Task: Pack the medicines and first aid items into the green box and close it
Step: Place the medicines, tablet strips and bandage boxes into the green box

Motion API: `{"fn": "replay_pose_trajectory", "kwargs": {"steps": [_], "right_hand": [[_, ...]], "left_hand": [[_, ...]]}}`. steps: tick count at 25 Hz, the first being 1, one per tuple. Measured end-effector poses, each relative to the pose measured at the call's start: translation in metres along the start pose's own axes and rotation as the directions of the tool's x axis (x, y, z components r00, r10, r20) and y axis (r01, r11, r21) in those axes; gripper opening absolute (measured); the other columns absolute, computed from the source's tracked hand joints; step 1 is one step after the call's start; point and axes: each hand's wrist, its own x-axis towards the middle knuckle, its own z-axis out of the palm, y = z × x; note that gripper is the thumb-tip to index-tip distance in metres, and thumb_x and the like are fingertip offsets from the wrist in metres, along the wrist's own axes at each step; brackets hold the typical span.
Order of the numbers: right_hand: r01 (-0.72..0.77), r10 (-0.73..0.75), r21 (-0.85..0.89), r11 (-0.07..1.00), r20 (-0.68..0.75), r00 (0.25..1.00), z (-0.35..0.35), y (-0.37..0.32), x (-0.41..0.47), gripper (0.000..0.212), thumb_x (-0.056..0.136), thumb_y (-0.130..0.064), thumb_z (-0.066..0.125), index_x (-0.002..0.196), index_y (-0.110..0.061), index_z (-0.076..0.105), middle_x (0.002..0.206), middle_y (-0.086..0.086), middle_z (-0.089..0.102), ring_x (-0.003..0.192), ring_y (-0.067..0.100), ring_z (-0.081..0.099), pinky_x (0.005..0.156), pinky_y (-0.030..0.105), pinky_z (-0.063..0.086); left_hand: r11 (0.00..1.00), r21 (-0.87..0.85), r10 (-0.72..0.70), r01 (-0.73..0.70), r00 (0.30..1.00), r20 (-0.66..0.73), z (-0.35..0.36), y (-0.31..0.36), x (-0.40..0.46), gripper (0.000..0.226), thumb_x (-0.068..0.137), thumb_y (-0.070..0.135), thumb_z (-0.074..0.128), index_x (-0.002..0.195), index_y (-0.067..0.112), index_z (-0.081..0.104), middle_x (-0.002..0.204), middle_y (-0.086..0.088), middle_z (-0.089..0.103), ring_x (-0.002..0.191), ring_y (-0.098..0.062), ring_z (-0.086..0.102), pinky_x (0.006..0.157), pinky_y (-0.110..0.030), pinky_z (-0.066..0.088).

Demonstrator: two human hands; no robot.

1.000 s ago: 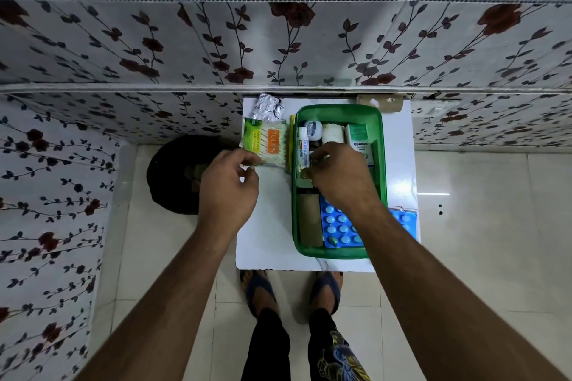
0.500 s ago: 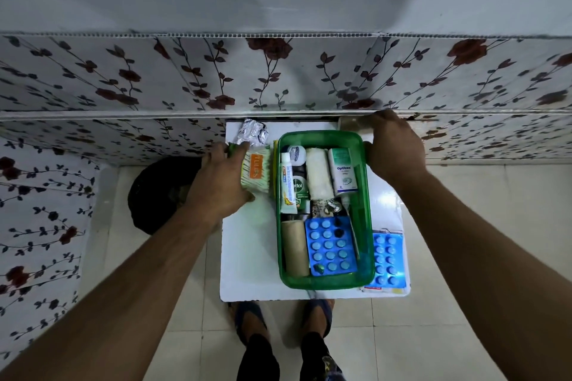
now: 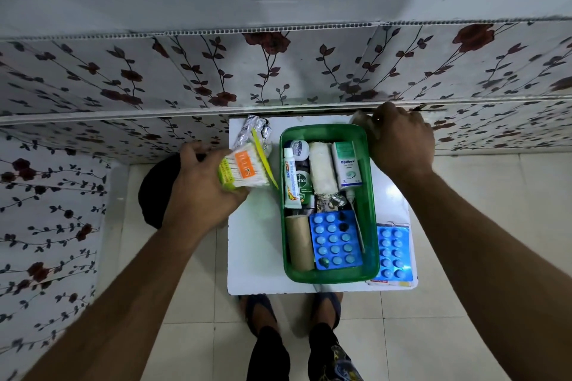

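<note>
The green box [image 3: 370,210] stands open on a small white table [image 3: 253,250]. Inside lie a white tube [image 3: 290,178], a Dettol bottle [image 3: 301,182], a gauze roll [image 3: 322,167], an Optibex carton [image 3: 346,164], a brown roll [image 3: 298,243] and a blue blister pack [image 3: 335,240]. My left hand [image 3: 201,185] grips a packet of cotton swabs [image 3: 244,170] just left of the box. My right hand [image 3: 399,142] is closed over a pale item [image 3: 360,119] at the table's back right corner; what it is stays unclear.
A crumpled foil strip [image 3: 253,130] lies at the table's back left. A second blue blister pack [image 3: 394,254] sits right of the box. Flowered wall panels [image 3: 278,71] close in behind and on the left. A black round object [image 3: 154,192] is on the floor, my feet [image 3: 291,309] under the table.
My left hand has lifted the cotton swab packet and tilted it toward the box. My right hand left the box a second ago and now rests at the back right corner.
</note>
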Motion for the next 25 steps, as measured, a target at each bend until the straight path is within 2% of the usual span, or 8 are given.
{"fn": "replay_pose_trajectory", "kwargs": {"steps": [3,5,9,14,17,20,22,25], "right_hand": [[-0.12,0.129,0.187,0.975,-0.035,0.991,-0.015,0.007,-0.023,0.039,0.081,-0.036,0.067,0.116,-0.018,0.061,0.104,0.01,0.072,0.094,0.037,0.064,0.077,0.039,0.05],[-0.185,0.198,0.309,0.933,-0.01,0.98,-0.026,0.01,-0.04,0.044,0.078,-0.038,0.07,0.118,-0.022,0.061,0.104,0.005,0.073,0.091,0.032,0.066,0.074,0.036,0.052],[-0.256,0.262,0.443,0.859,0.05,0.964,-0.043,0.016,-0.066,0.042,0.08,-0.038,0.071,0.118,-0.023,0.064,0.105,-0.003,0.073,0.088,0.02,0.066,0.07,0.028,0.044],[-0.277,0.289,0.506,0.817,0.057,0.956,-0.055,0.027,-0.075,0.039,0.08,-0.036,0.072,0.116,-0.024,0.065,0.099,-0.005,0.072,0.079,0.012,0.061,0.069,0.026,0.041],[-0.283,0.284,0.51,0.813,0.077,0.956,-0.056,0.029,-0.076,0.04,0.079,-0.035,0.073,0.117,-0.024,0.065,0.1,-0.005,0.072,0.08,0.012,0.06,0.069,0.025,0.041],[-0.272,0.268,0.512,0.815,0.083,0.96,-0.057,0.031,-0.078,0.04,0.08,-0.035,0.073,0.117,-0.024,0.064,0.099,-0.007,0.071,0.08,0.011,0.06,0.068,0.025,0.042],[-0.259,0.247,0.515,0.817,0.092,0.965,-0.058,0.03,-0.08,0.04,0.08,-0.036,0.073,0.116,-0.024,0.064,0.097,-0.007,0.07,0.081,0.012,0.062,0.07,0.028,0.048],[-0.253,0.22,0.556,0.792,0.126,0.967,-0.057,0.021,-0.084,0.036,0.079,-0.039,0.073,0.112,-0.024,0.066,0.088,-0.01,0.068,0.078,0.014,0.065,0.073,0.034,0.055]], "left_hand": [[0.998,-0.049,0.024,-0.027,0.997,-0.07,-0.028,0.023,-0.019,0.07,0.06,0.034,0.087,0.123,0.019,0.061,0.126,-0.005,0.048,0.106,-0.014,0.05,0.083,-0.016,0.036],[0.994,-0.034,0.107,-0.107,0.994,-0.017,-0.034,0.056,-0.033,0.072,0.06,0.046,0.083,0.124,0.023,0.058,0.12,0.004,0.053,0.102,-0.011,0.045,0.082,-0.023,0.039],[0.892,0.266,0.333,-0.365,0.929,0.159,-0.001,0.107,-0.054,0.067,0.06,0.064,0.068,0.117,0.031,0.059,0.109,0.011,0.063,0.099,-0.019,0.044,0.078,-0.037,0.031],[0.812,0.406,0.32,-0.419,0.902,0.291,0.036,0.109,-0.064,0.065,0.058,0.064,0.069,0.112,0.027,0.061,0.1,0.006,0.065,0.096,-0.023,0.05,0.075,-0.039,0.031],[0.809,0.334,0.358,-0.484,0.856,0.373,0.045,0.108,-0.072,0.072,0.07,0.065,0.061,0.129,0.024,0.054,0.119,0.005,0.062,0.108,-0.024,0.048,0.084,-0.04,0.032],[0.894,0.145,0.331,-0.424,0.843,0.424,0.046,0.101,-0.063,0.063,0.084,0.036,0.065,0.142,0.02,0.045,0.14,0.0,0.05,0.123,-0.023,0.044,0.102,-0.036,0.034],[0.885,0.158,0.339,-0.439,0.838,0.427,0.05,0.098,-0.061,0.056,0.083,0.029,0.068,0.137,0.021,0.053,0.131,-0.002,0.053,0.118,-0.023,0.046,0.099,-0.036,0.038],[0.798,0.272,0.411,-0.537,0.816,0.407,0.056,0.098,-0.06,0.048,0.077,0.042,0.07,0.123,0.027,0.063,0.116,0.003,0.061,0.108,-0.021,0.044,0.085,-0.038,0.031]]}}
